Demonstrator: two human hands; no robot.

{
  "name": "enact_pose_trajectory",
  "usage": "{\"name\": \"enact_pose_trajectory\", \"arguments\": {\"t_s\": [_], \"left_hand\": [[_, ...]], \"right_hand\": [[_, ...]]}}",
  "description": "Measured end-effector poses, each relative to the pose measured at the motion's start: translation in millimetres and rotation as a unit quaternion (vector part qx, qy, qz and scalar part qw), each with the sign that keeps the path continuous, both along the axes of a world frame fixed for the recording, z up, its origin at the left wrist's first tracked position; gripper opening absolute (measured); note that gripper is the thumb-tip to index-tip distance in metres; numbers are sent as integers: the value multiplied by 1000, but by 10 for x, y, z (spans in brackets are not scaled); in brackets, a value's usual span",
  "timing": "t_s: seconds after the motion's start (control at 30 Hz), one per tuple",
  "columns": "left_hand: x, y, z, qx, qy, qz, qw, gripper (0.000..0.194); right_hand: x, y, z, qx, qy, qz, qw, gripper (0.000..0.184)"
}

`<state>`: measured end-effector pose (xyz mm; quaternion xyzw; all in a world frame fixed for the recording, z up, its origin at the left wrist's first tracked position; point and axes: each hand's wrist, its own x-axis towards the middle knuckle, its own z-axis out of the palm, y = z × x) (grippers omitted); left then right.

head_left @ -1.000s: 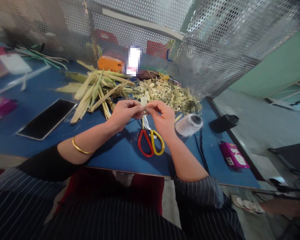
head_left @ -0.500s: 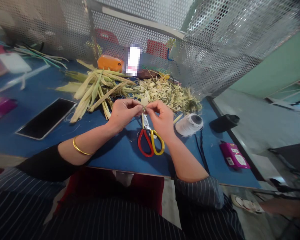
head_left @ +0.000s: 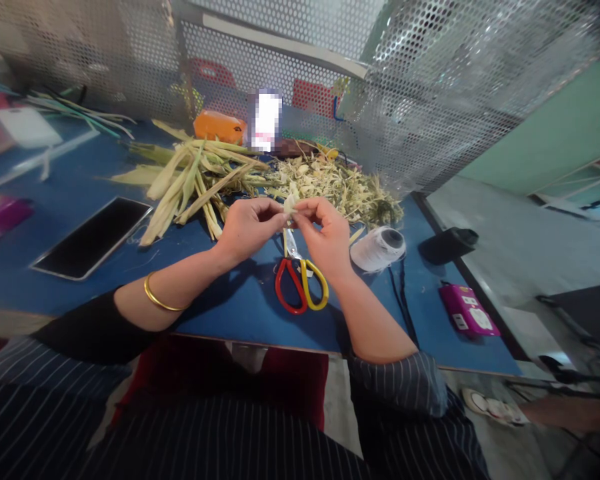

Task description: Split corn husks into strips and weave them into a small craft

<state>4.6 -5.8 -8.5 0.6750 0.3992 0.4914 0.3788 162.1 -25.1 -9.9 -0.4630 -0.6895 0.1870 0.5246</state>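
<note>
Between the fingertips of both hands is a small pale piece of corn husk [head_left: 291,202], its lower end hidden by the fingers. My left hand [head_left: 250,227] pinches it from the left, and my right hand [head_left: 325,233] pinches it from the right. Just below the hands lie scissors [head_left: 291,287] with one red and one yellow handle. Behind the fingertips spreads a heap of cut husk bits [head_left: 340,183]. Long dried corn husks [head_left: 185,173] lie to the left of it. A spool of white thread [head_left: 379,249] rests beside my right wrist.
On the blue table [head_left: 230,310] a dark-screened phone [head_left: 94,237] lies left. Toward the right edge are a black roll [head_left: 449,246] and a purple pack [head_left: 469,309]. An orange pack [head_left: 220,127] and a lit, blurred-out screen [head_left: 266,120] stand before a perforated metal panel [head_left: 280,60].
The piece of husk looks narrower and turned between the fingertips. Both hands stay in nearly the same place, with only slight finger movement.
</note>
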Motion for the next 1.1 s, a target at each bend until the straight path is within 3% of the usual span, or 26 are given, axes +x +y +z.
{"name": "enact_pose_trajectory", "arguments": {"t_s": [0.23, 0.5, 0.83, 1.1], "left_hand": [[13, 6, 24, -182, -159, -59, 969, 14], [7, 10, 12, -224, -176, -64, 957, 14], [22, -1, -14, -66, -83, -18, 994, 13], [-11, -26, -4, 30, 23, 6, 999, 17]], "right_hand": [[24, 10, -29, 56, -102, -5, 993, 9], [17, 12, -8, 41, -65, 2, 997, 6], [-10, -12, 26, -7, 1, -27, 1000, 8], [-6, 8, -7, -14, 31, -26, 999, 9]]}}
